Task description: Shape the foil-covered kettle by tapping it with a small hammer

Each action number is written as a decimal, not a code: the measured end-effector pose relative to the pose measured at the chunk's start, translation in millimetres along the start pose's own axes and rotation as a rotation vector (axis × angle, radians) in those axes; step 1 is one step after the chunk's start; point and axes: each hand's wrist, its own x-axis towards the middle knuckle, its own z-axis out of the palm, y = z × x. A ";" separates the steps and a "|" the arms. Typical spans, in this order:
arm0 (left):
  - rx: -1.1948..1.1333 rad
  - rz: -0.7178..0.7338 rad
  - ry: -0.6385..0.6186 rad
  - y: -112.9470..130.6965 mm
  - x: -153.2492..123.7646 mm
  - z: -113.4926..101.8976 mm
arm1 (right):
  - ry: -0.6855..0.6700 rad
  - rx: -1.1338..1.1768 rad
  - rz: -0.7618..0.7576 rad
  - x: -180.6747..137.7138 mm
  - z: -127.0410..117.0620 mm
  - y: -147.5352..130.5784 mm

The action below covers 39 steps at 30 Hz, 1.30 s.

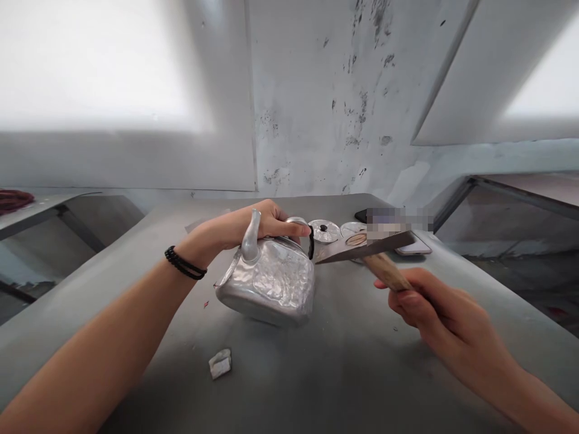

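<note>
A dented silver metal kettle [275, 283] lies tipped on its side on the table, its spout [251, 241] pointing up. My left hand [271, 220] grips it at the top near its mouth, thumb along the rim; the other fingers are partly hidden behind it. A black handle part [311, 242] shows beside that thumb. In my right hand [438, 307] is a hammer [386, 271] with a wooden handle and a long, tapering metal head. The head's narrow tip is close to the kettle's right side; I cannot tell whether they touch.
Behind the kettle lie a round metal lid [324, 230] with a black knob and another round metal piece [350, 229]. A phone [418, 246] rests at the right. A small pale chunk [221, 364] sits on the grey table [316, 386], which meets a stained wall [325, 120].
</note>
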 end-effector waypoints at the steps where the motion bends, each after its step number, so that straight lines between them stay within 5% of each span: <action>1: 0.011 0.012 0.007 2.2 -0.4 1.4 | -0.034 -0.027 -0.024 0.4 -0.3 0.1; 4: 0.039 0.025 0.049 5.2 -0.1 3.5 | -0.034 -0.068 -0.073 -1.2 -1.6 -0.2; 8: 0.052 -0.024 0.079 5.7 0.6 3.3 | 0.147 0.079 0.022 -4.8 -2.3 -0.5; 14: 0.023 0.014 0.092 3.2 3.7 5.9 | -0.094 -0.024 0.019 1.2 0.6 -3.7; 18: 0.038 -0.023 0.115 -2.4 5.5 8.7 | 0.128 0.135 0.112 -0.6 -1.6 -4.5; 23: 0.030 -0.039 0.127 -3.2 5.9 11.0 | -0.122 -0.005 0.081 1.2 -3.9 -4.3; 28: 0.055 -0.037 0.150 -2.0 6.3 10.9 | 0.054 0.020 0.099 -3.4 -4.5 -5.5; 34: 0.014 -0.066 0.134 0.8 5.5 11.7 | -0.151 -0.064 0.073 -1.1 -2.1 -5.6; 39: 0.055 -0.061 0.150 2.7 4.3 12.5 | 0.051 0.102 0.163 -1.4 -6.0 -7.1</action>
